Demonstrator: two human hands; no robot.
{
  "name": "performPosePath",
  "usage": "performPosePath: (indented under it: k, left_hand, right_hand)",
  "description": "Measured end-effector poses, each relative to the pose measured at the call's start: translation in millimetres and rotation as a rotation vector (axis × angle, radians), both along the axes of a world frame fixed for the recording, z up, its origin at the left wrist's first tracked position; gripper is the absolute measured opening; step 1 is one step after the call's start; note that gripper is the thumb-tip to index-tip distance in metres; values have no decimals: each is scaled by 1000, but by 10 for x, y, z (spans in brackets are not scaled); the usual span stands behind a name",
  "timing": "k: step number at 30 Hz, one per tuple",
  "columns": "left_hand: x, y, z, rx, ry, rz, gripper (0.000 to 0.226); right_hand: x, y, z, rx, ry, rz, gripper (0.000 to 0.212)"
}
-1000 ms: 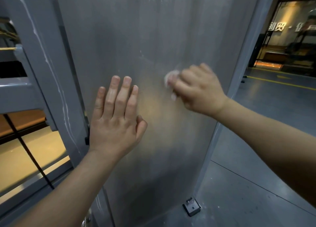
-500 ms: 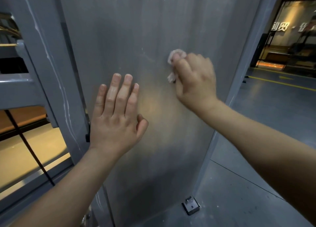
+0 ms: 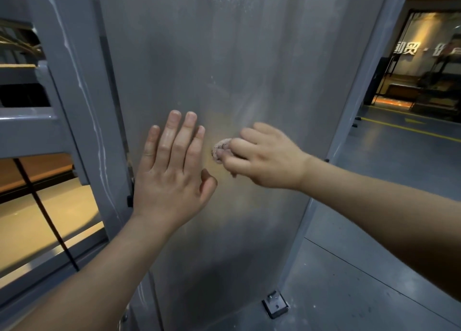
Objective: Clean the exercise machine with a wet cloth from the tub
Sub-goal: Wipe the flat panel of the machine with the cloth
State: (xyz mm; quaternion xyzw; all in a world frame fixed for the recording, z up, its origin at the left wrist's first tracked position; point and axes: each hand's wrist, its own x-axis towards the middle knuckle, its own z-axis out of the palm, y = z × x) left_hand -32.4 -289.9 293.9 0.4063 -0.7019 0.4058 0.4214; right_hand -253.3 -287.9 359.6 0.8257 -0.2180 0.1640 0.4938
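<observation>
Grey metal frame bars (image 3: pixel 27 128) fill the left of the frame; beside them the left hand (image 3: pixel 172 176) lies flat on the machine's brushed panel (image 3: pixel 224 56) at centre, fingers straight and together, pointing up, thumb out to the right; just right of its fingers the right hand (image 3: pixel 267 158), reaching in from the right, curls round a small wadded cloth (image 3: pixel 220 150) pressed against the panel; a floor bracket (image 3: pixel 275 304) sits lower right.

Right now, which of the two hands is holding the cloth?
The right hand: its fingers curl round the small bunched cloth against the grey panel. The left hand lies flat on the panel, fingers straight, holding nothing.
</observation>
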Motion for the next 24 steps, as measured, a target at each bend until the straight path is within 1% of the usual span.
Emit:
performPosePath:
  k: [1,2,3,4,5,6,7,8,10,11,12,13,14,16,17,18,20,21,22,23,24]
  left_hand:
    - [1,2,0,-1,1,-3,72]
    - [-2,3,0,-4,4,-7,71]
    - [-5,4,0,-8,9,-11,71]
    - [-9,5,-1,-11,13,-15,70]
    - [-11,6,0,-13,16,-18,70]
    - [-11,6,-1,-16,19,-21,69]
    - [-8,7,-2,-17,20,-24,68]
    - [-4,5,-1,-16,20,-29,67]
    - [6,5,3,-6,16,-44,65]
    - [11,6,4,-2,17,-51,64]
    - [12,7,3,0,20,-55,63]
    - [11,8,3,3,21,-56,63]
    - [11,10,2,7,20,-54,63]
    - [9,14,-2,7,23,-57,62]
    - [9,14,-1,3,27,-62,61]
    - [10,12,3,-1,31,-68,60]
    - [13,8,7,-8,35,-83,59]
    - [13,7,4,-10,37,-90,59]
    - [13,7,0,-13,41,-95,58]
    - [13,8,-2,-17,47,-97,57]
    - [11,8,-4,-18,52,-97,56]
  right_hand:
    - [-37,-12,116,-16,46,-3,15]
    - [-60,-34,258,-65,17,-17,17]
    - [-80,-78,396,-135,-81,-40,20]
    - [-77,-106,495,-175,-222,-87,22]
    - [-39,-109,525,-182,-363,-129,25]
    - [22,-97,481,-163,-449,-135,27]
    - [91,-84,373,-132,-452,-114,27]
    - [139,-66,233,-97,-357,-71,25]
    - [117,-5,140,-25,-54,-8,20]
    - [75,-1,230,-20,36,11,19]
    - [45,-16,366,-51,53,7,20]
    - [28,-55,512,-118,-6,-5,20]
    - [18,-108,637,-182,-124,-40,20]
    - [107,-134,683,-189,-388,-120,22]
    - [176,-126,585,-171,-433,-115,25]
    - [231,-107,441,-155,-373,-81,26]
    - [238,-27,255,-106,-86,-22,23]
    - [205,-4,296,-97,15,2,22]
    - [178,-14,405,-125,47,2,20]
    - [173,-46,535,-176,7,-18,19]
    - [173,-98,668,-238,-99,-41,20]
